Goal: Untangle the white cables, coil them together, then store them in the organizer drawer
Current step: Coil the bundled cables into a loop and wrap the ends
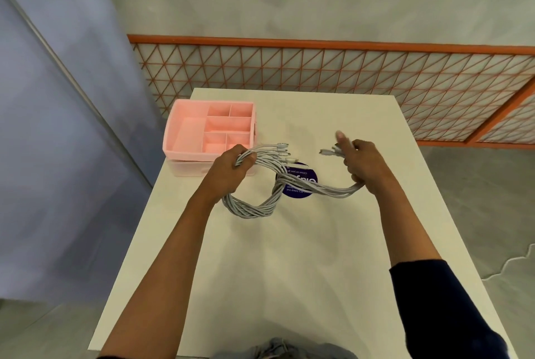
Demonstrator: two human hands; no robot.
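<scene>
A bundle of several white cables [260, 208] hangs in a twisted loop above the white table [289, 271]. My left hand [231, 167] grips one end of the bundle, with plugs sticking out past the fingers to the right. My right hand [362, 161] holds the other end, forefinger stretched out, more plugs showing beside it. The pink organizer [173, 138] stands at the table's far left corner, its divided top tray empty, a clear drawer front below it partly hidden by my left hand.
A round dark purple sticker [299, 182] lies on the table under the cables. An orange lattice railing [347, 74] runs behind the table. A grey curtain hangs to the left. The table's edges drop off on both sides.
</scene>
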